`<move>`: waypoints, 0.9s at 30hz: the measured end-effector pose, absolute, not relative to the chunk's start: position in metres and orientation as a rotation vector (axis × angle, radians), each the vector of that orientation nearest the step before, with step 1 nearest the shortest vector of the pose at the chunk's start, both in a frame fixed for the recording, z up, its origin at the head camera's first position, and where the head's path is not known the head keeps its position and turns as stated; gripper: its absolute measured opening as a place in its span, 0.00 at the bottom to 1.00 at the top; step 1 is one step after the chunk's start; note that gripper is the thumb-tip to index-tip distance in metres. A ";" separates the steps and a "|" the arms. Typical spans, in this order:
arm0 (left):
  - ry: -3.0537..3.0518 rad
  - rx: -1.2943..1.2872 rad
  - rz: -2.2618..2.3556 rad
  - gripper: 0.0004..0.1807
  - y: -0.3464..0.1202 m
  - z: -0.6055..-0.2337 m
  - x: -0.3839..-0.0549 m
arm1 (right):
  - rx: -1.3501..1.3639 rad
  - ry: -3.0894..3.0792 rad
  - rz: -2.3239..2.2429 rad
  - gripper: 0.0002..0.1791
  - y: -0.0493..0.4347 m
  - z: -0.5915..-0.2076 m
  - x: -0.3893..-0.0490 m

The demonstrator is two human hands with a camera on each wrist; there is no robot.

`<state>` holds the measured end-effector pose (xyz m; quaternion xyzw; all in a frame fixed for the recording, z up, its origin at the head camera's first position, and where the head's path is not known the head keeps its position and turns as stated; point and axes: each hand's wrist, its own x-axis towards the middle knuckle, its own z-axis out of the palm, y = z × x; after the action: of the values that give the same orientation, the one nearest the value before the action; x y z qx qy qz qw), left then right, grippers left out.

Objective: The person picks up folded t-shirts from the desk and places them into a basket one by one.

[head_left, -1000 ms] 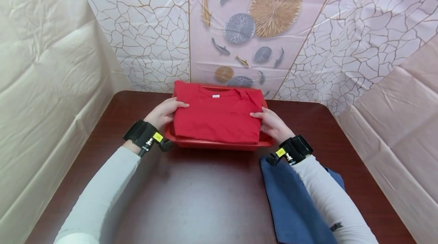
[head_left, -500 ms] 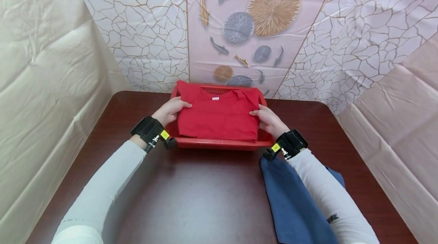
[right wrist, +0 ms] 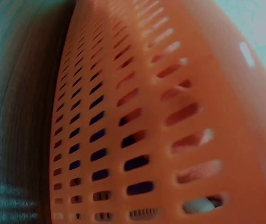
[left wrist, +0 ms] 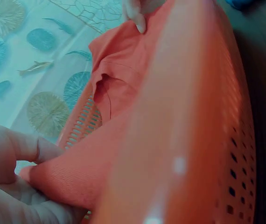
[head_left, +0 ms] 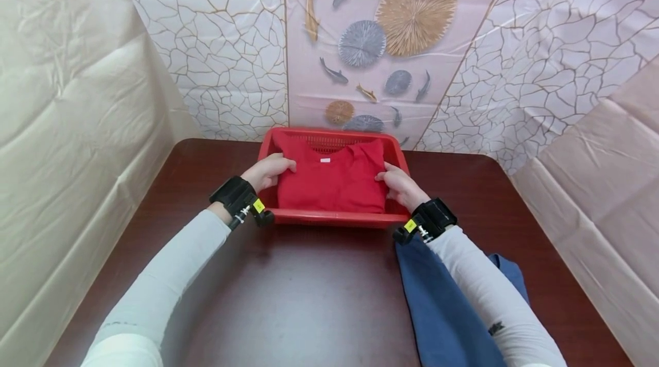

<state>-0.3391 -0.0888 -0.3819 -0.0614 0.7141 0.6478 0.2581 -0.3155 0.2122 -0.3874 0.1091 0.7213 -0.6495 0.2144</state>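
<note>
A folded red T-shirt (head_left: pixel 332 181) with a small white neck label lies inside the red plastic basket (head_left: pixel 334 218), below its rim in the head view. My left hand (head_left: pixel 270 171) pinches the shirt's left edge between thumb and fingers; the left wrist view shows this fold of cloth (left wrist: pixel 81 172) in the grip. At the shirt's opposite edge my right hand (head_left: pixel 401 185) holds the cloth, thumb on top, its other fingers partly hidden. In the right wrist view the slotted basket wall (right wrist: pixel 123 112) covers most of the frame and hides the hand.
A folded blue garment (head_left: pixel 443 304) lies on the dark red-brown table (head_left: pixel 293 298), partly under my right forearm. Behind the basket hangs a patterned cloth (head_left: pixel 360 87) with fish and round shapes. Pale sheets (head_left: pixel 77 127) flank the table.
Both hands have lowered the red T-shirt into the basket, and moved slightly inward. More of the basket's rim and back wall shows now. The blue garment stays where it was.
</note>
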 end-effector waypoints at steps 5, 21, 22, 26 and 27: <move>1.970 -0.166 1.718 0.22 -0.087 -0.385 -0.337 | 0.294 2.087 -1.728 0.38 0.214 -0.390 -0.311; 2.619 0.334 1.078 0.38 -0.086 -0.357 -0.312 | -0.336 2.914 -1.005 0.27 0.214 -0.378 -0.284; 2.661 0.417 0.956 0.35 -0.084 -0.358 -0.311 | -0.452 2.981 -0.863 0.26 0.213 -0.380 -0.283; 2.586 0.578 0.694 0.30 -0.081 -0.370 -0.306 | -0.759 2.951 -0.540 0.29 0.212 -0.390 -0.282; 2.552 0.586 0.668 0.30 -0.081 -0.373 -0.304 | -0.775 2.901 -0.509 0.30 0.212 -0.392 -0.282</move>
<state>-0.3041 -0.0811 -0.3729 0.2116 0.9217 0.2411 0.2179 -0.2819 0.2116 -0.3917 -0.2542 0.9514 -0.1670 0.0478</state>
